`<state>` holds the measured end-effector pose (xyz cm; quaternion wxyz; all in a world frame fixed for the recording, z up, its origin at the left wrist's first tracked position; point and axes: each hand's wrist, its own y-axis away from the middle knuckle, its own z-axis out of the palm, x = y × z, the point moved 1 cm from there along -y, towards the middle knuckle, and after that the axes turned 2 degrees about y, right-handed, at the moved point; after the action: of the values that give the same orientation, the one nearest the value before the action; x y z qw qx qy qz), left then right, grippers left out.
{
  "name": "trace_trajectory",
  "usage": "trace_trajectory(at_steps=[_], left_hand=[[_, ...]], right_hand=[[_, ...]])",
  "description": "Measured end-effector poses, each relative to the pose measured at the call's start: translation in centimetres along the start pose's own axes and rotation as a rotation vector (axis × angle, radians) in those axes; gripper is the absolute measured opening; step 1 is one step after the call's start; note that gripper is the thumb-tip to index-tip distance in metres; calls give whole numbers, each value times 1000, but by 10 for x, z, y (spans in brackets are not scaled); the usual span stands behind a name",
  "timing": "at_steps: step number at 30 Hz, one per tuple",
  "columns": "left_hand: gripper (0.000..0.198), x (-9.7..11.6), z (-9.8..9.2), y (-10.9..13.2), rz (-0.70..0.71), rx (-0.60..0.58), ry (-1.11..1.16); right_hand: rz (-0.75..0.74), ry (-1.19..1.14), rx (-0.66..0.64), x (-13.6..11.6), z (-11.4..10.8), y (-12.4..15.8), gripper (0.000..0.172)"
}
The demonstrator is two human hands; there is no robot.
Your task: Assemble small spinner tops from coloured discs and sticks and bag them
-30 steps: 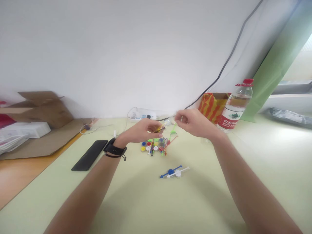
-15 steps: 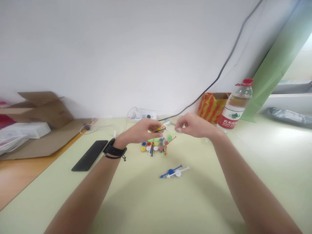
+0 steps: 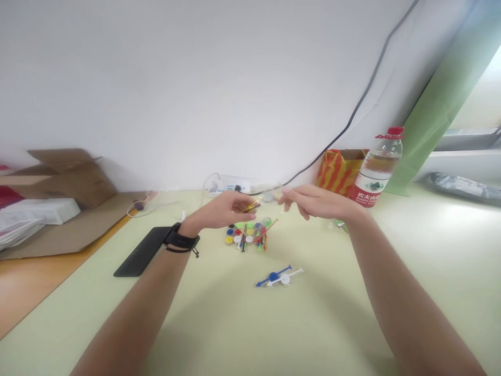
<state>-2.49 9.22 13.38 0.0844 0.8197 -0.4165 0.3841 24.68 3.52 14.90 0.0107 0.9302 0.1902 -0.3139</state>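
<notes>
My left hand [image 3: 227,209], with a black watch on its wrist, is closed on a small clear plastic bag [image 3: 257,200] holding yellow and dark pieces; their exact shape is unclear. My right hand [image 3: 313,202] hovers just right of the bag, fingers apart and stretched forward, with nothing visible in them. Under the hands lies a pile of small coloured discs [image 3: 237,239] and thin plastic arrows [image 3: 266,241]. Closer to me, a blue arrow spinner [image 3: 273,277] and a white arrow spinner [image 3: 285,279] lie side by side, each with a round hub.
A black phone [image 3: 141,251] lies left of my left wrist. A large water bottle [image 3: 378,169] and a striped bag [image 3: 336,169] stand right, with small clear packaging [image 3: 340,225] nearby. Behind are a power strip [image 3: 235,185] and cable; a cardboard box [image 3: 70,177] is far left.
My right hand has gone from a pinch to spread fingers. My left hand keeps the small bag almost in the same place. Clear packaging with green now shows below the right wrist.
</notes>
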Motion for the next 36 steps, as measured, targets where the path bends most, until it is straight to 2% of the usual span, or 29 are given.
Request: trace_trajectory(at_steps=[2, 4, 5, 7, 8, 10, 12, 14, 17, 19, 22, 25, 27, 30, 32, 34, 36], left_hand=[[31, -6, -4, 1, -47, -37, -9], [32, -12, -8, 1, -70, -28, 0], [32, -15, -9, 1, -74, -18, 7], [32, -20, -10, 1, -83, -11, 28], [33, -23, -10, 1, -90, -14, 44], [35, -28, -9, 0, -105, -25, 80], [37, -32, -9, 0, -122, -31, 105], [39, -35, -9, 0, -137, -27, 120], [41, -37, -10, 1, -149, -16, 140], [41, -36, -11, 1, -155, -5, 149], [40, -34, -13, 2, -155, -10, 142], [36, -29, -14, 3, -133, -45, 132], [35, -28, -15, 4, -129, -62, 132], [35, -29, -17, 6, -154, -70, 157], [34, -31, -17, 6, -170, -76, 190], [35, -32, -17, 6, -180, -85, 230], [38, -33, -15, 5, -184, -96, 257]], right_hand=[[-56, -7, 113, 1, -6, 0, 56], [-105, -2, 116, 3, -9, 0, 46], [-120, -3, 35, 4, -7, 0, 42], [-131, -9, -260, 5, 5, -3, 32], [-130, -12, -434, 6, 15, -5, 26], [-86, 24, -653, 6, 40, -13, 28], [-12, 76, -810, 7, 67, -24, 33], [31, 118, -916, 8, 90, -33, 30], [10, 134, -941, 11, 104, -40, 18], [-41, 103, -913, 11, 100, -40, 13], [-148, -15, -806, 8, 79, -34, 7], [-289, -110, -567, 3, 45, -23, 12], [-337, -120, -347, 1, 21, -15, 18], [-257, -160, 48, 5, -8, -3, 28], [-182, -113, 264, 10, -19, 3, 31], [-138, -46, 389, 15, -22, 4, 31], [-137, -7, 407, 19, -19, 1, 29]])
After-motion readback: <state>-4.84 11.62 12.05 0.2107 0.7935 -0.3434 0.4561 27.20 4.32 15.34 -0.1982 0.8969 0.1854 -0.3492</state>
